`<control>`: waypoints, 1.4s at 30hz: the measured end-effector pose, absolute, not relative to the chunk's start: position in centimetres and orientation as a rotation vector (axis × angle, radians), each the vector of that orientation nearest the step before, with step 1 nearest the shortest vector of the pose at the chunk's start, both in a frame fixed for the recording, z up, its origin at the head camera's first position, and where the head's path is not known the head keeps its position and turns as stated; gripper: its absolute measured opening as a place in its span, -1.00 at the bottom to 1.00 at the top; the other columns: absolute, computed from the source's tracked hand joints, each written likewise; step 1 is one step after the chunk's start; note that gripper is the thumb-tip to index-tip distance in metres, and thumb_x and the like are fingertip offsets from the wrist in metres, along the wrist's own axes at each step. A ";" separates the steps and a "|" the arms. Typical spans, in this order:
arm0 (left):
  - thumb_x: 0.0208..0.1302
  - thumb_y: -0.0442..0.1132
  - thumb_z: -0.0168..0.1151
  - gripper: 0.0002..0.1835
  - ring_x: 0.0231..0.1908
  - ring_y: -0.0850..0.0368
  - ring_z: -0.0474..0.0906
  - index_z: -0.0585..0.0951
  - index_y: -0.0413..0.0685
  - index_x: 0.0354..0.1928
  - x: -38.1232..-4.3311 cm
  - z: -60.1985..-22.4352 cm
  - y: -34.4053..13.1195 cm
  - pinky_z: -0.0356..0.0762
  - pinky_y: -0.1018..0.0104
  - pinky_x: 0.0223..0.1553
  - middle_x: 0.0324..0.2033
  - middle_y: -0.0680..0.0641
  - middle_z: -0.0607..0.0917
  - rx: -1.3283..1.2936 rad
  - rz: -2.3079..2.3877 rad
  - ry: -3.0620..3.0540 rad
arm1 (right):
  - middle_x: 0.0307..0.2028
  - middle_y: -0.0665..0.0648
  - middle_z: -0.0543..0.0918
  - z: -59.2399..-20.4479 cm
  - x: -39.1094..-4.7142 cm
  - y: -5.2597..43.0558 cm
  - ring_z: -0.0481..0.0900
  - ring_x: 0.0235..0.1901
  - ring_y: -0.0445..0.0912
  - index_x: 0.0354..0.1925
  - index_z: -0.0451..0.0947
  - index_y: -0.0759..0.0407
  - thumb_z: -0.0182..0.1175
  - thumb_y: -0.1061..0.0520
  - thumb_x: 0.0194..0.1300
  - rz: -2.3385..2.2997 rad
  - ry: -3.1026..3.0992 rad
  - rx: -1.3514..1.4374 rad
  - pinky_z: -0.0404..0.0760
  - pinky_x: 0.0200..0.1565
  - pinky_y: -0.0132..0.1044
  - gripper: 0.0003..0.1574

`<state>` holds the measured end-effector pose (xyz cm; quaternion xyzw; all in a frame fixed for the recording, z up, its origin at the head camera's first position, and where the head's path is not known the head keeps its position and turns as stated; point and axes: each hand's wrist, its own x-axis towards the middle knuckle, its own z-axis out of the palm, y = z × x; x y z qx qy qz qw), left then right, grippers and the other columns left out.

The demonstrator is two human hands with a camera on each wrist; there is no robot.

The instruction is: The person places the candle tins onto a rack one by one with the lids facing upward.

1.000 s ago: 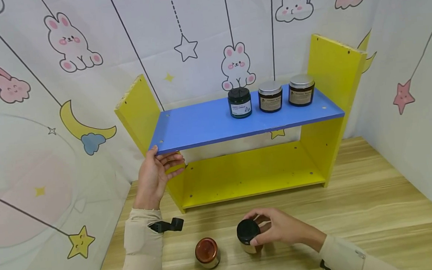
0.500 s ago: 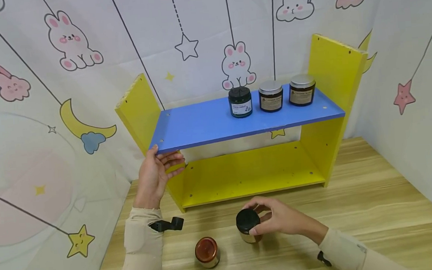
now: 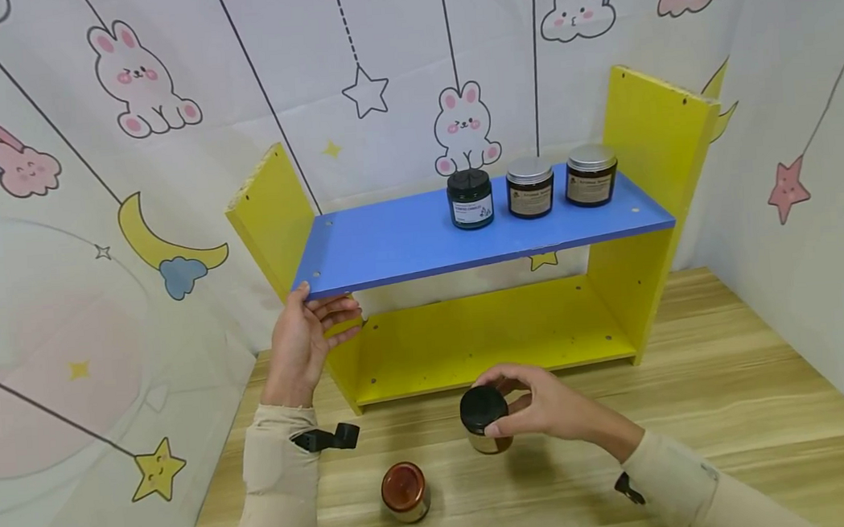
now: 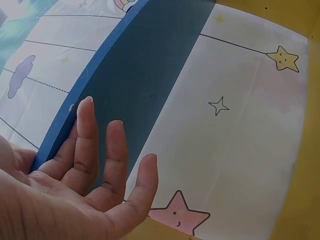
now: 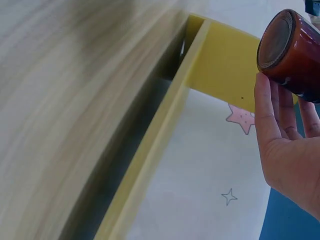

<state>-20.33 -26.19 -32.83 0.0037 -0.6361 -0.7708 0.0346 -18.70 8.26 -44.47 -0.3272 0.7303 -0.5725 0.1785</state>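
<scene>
My right hand (image 3: 539, 405) grips a dark amber glass jar with a black lid (image 3: 484, 413) by its side, holding it above the wooden table. In the right wrist view the base of this jar (image 5: 277, 40) shows, raised off the tabletop. My left hand (image 3: 307, 343) pinches the front left corner of the blue shelf board (image 3: 385, 246), thumb on top and index finger beneath. Its other fingers (image 4: 116, 155) extend loosely under the board. A second amber jar with a red-brown top (image 3: 404, 490) stands on the table between my forearms.
On the blue board stand a green jar with a black lid (image 3: 471, 204) and two brown jars with silver lids (image 3: 530, 192). Yellow side panels (image 3: 657, 144) rise at both ends; a yellow bottom board (image 3: 470, 341) lies below. Printed cloth hangs behind.
My right hand has moved forward and upward with the black-lidded jar, towards the shelf unit. The left hand stays at the board's corner.
</scene>
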 end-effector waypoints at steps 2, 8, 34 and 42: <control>0.66 0.12 -0.42 -0.42 -0.17 0.08 0.68 0.50 -0.17 0.10 -20.3 -32.8 -26.2 0.52 -0.03 0.10 -0.31 0.05 0.77 0.009 -2.368 -1.955 | 0.09 0.14 0.59 -44.2 -18.8 8.3 0.55 0.06 0.11 0.20 0.53 -0.04 0.52 0.05 0.17 -1.619 2.071 -0.919 0.68 0.01 -0.18 -0.36; 0.66 0.12 -0.42 -0.42 -0.17 0.08 0.68 0.49 -0.17 0.09 -20.3 -32.8 -26.2 0.52 -0.04 0.10 -0.31 0.05 0.78 0.009 -2.374 -1.948 | 0.10 0.18 0.59 -43.0 -18.9 8.3 0.61 0.02 0.12 0.20 0.52 -0.01 0.51 0.07 0.17 -1.640 2.056 -0.920 0.69 -0.02 -0.17 -0.35; 0.66 0.12 -0.42 -0.42 -0.16 0.07 0.67 0.47 -0.16 0.15 -20.3 -32.9 -26.2 0.51 -0.06 0.12 -0.31 0.05 0.77 0.016 -2.368 -1.955 | 0.03 0.10 0.63 -38.7 -20.1 8.1 0.55 0.03 0.11 0.17 0.54 -0.09 0.50 0.02 0.18 -1.677 2.185 -0.951 0.67 0.03 -0.10 -0.40; 0.66 0.12 -0.43 -0.41 -0.15 0.07 0.67 0.49 -0.16 0.11 -20.3 -32.8 -26.2 0.52 -0.04 0.09 -0.31 0.06 0.77 0.011 -2.360 -1.963 | 0.04 0.11 0.63 -37.1 -20.5 8.2 0.60 0.01 0.10 0.19 0.56 -0.08 0.50 0.01 0.19 -1.682 2.194 -0.935 0.70 -0.03 -0.10 -0.39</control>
